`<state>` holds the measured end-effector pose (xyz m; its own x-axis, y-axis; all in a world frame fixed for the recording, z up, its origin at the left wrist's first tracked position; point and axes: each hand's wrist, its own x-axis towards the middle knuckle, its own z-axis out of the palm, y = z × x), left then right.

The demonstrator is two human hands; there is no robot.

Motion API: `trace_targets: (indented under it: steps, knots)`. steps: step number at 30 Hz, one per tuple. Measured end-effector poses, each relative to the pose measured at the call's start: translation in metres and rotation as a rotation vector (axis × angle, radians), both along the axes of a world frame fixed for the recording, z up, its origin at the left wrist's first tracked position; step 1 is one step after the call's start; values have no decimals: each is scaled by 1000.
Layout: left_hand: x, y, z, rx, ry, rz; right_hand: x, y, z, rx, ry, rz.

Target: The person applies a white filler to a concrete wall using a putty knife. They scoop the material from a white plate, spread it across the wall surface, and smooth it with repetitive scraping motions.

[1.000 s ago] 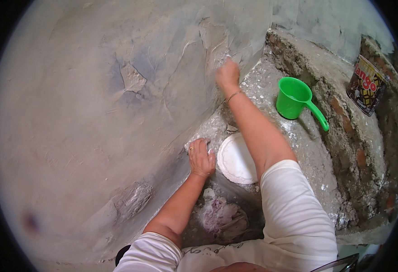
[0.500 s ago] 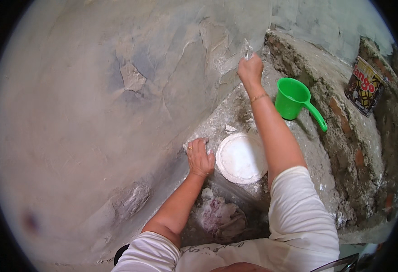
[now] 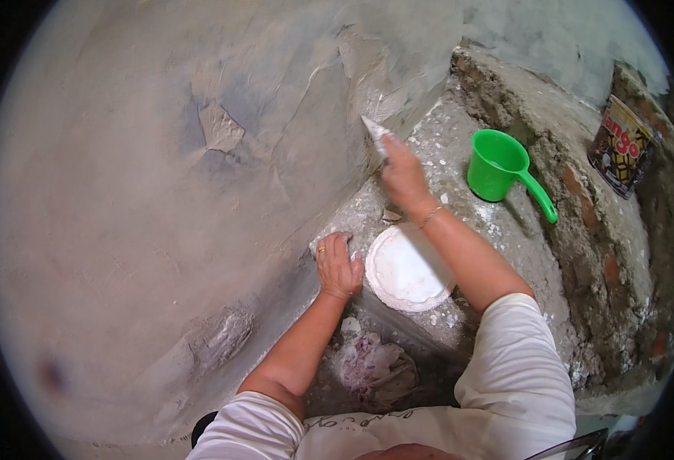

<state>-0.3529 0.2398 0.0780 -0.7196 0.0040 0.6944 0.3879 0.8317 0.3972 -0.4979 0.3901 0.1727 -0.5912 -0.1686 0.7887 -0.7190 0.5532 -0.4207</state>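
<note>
In my right hand (image 3: 404,175), closed and slightly smeared by motion, is a small pointed trowel (image 3: 374,134) coated in white. The handle is hidden by my fingers, and the tip is at the rough wall (image 3: 306,100) just above the ledge. My left hand (image 3: 339,266), a ring on one finger, leans on the ledge's near edge beside the wall, its fingers laid down on the surface with nothing in them. Between my arms a round white dish-like thing (image 3: 407,268) with a crusted rim rests on the ledge; its depth is unclear.
A green dipper (image 3: 498,167) with a long handle stands on the ledge (image 3: 517,245), right of my right hand. Further right, a dark printed tub (image 3: 622,149) sits on broken brickwork (image 3: 582,222). Below the ledge lies a crumpled, pale bag-like bundle (image 3: 379,372).
My right hand has drawn back toward me and left with the trowel, whose tip now points up-left. Flakes show on the ledge where the hand was. My left hand stays put.
</note>
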Motion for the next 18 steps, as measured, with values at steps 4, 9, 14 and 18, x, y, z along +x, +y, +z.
trace_targets:
  steps: [4, 9, 14, 18]
  knots:
    - [0, 1, -1, 15, -3, 2, -31, 27, 41, -159, 122, -122]
    - [-3, 2, -1, 5, -5, -3, -81, 16, 66, -279, 261, -232]
    - [-1, 0, -2, 2, 9, -2, -56, -20, 0, -48, -32, -119]
    - [0, 2, 0, 13, 27, -13, -21, 0, -40, 36, 57, -92]
